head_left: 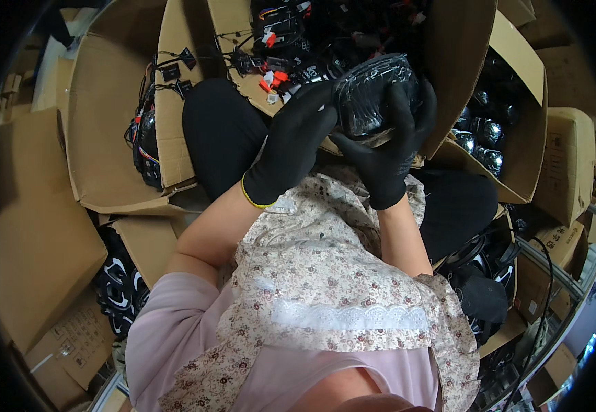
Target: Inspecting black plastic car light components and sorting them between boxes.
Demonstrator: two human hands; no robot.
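Observation:
Both my hands wear black gloves, and between them is a rounded black bundle [375, 95] in shiny clear wrap, held over the near edge of an open carton. My right hand [391, 147] curls around its right side, thumb below and fingers over the front. At its left edge my left hand [294, 141] is closed against it, with the fingertips partly hidden. What lies inside the wrap cannot be made out. Just beyond my left hand, black parts with red and white connectors [275, 79] lie in the carton [226, 27].
An open carton [109, 137] on the left holds cabled black parts [145, 141]. To the right, another carton [535, 130] contains shiny wrapped black bundles [488, 134]. Black-and-white moulded parts [116, 281] sit low at left. A cable [551, 275] hangs near a metal rail [545, 257] at right.

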